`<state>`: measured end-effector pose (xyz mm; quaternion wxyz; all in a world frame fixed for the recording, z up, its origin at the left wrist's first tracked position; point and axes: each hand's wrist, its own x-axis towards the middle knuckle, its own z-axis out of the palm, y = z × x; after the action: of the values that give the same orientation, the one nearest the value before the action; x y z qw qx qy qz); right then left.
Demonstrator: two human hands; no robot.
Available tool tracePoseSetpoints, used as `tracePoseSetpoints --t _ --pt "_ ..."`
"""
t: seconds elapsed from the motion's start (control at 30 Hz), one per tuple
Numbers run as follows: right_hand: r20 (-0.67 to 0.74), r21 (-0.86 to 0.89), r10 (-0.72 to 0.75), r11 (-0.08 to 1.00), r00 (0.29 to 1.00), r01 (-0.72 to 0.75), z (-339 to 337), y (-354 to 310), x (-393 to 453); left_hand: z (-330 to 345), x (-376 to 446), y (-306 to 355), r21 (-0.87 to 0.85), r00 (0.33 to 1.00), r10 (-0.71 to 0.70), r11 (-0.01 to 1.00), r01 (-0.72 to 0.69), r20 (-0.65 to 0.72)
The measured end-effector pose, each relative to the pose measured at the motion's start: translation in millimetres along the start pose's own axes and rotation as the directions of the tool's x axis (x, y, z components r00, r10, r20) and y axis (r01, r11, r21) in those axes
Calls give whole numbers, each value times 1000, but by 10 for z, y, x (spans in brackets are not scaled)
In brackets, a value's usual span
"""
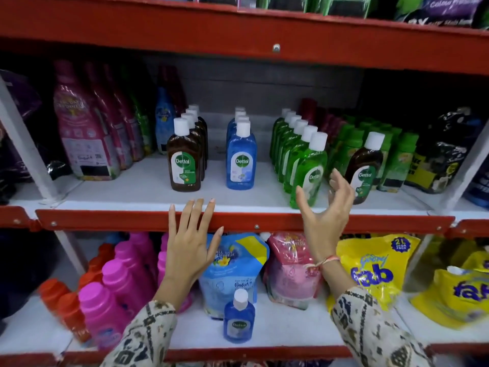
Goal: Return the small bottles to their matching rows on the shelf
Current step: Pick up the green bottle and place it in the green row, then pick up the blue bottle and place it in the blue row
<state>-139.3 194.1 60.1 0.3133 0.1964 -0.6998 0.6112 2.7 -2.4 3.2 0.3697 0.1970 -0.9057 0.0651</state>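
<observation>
Three rows of small Dettol bottles stand on the middle shelf (132,192): a brown row (184,160), a blue row (241,157) and a green row (304,168). A lone brown bottle (363,168) stands to the right of the green row, among green packs. A lone blue bottle (239,317) stands on the lower shelf, in front of a blue pouch. My left hand (189,242) lies flat on the red shelf edge, fingers spread and holding nothing. My right hand (326,210) is open, curled between the front green bottle and the stray brown bottle.
Tall pink bottles (84,123) fill the middle shelf's left, green packs (397,160) and dark pouches its right. Below stand pink and orange bottles (116,287), a blue pouch (232,266), a pink pouch (288,268) and yellow bags (375,271). A red shelf (238,35) overhangs.
</observation>
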Motion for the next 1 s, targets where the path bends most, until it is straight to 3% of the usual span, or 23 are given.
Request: tracePoseSetpoints --t 0.13,0.23,0.37,0.5,0.73,1.0 --pt "-53 97 -43 994 998 48 -32 -15 -578 -9 -12 17 20 1000 6 1000 -5 -10" --pt "115 81 79 993 990 -89 6 190 -1199 4 -8 18 23 1000 9 1000 -8 -27" --pt "394 -55 403 907 826 -417 68 572 -2136 33 -5 9 17 999 12 1000 -11 -51" --pt "344 -231 602 798 721 -556 232 725 -2666 63 -19 5 4 997 12 1000 -12 -70" --pt "174 -238 700 713 693 -660 517 734 -2813 152 -9 -30 -4 993 26 1000 -27 -115" --pt "346 -28 494 855 797 -518 164 585 -2410 200 -17 -112 33 995 79 996 -77 -61"
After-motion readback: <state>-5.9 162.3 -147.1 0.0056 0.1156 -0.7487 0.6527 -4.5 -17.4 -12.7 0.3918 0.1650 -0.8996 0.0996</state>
